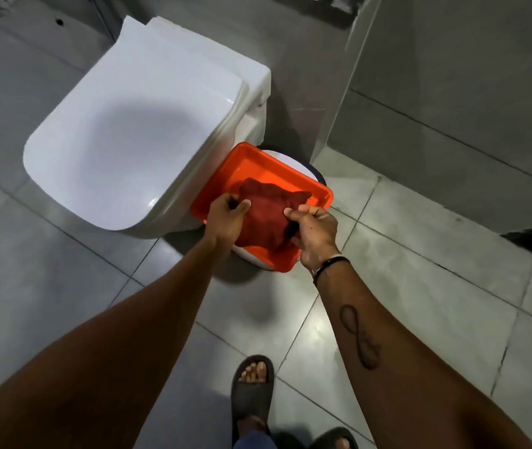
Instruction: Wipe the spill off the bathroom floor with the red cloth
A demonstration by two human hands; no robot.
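A dark red cloth (266,212) lies crumpled in an orange tray (251,163) that rests on a white bucket to the right of the toilet. My left hand (225,218) grips the cloth's left edge. On the cloth's right edge my right hand (315,231) pinches a fold. A wet sheen (290,306) shows on the grey floor tiles just in front of the bucket.
A white toilet (135,140) with its lid shut stands at the left. A glass partition (349,76) and grey tiled wall rise at the right. My feet in black sandals (251,393) stand on the tiles at the bottom.
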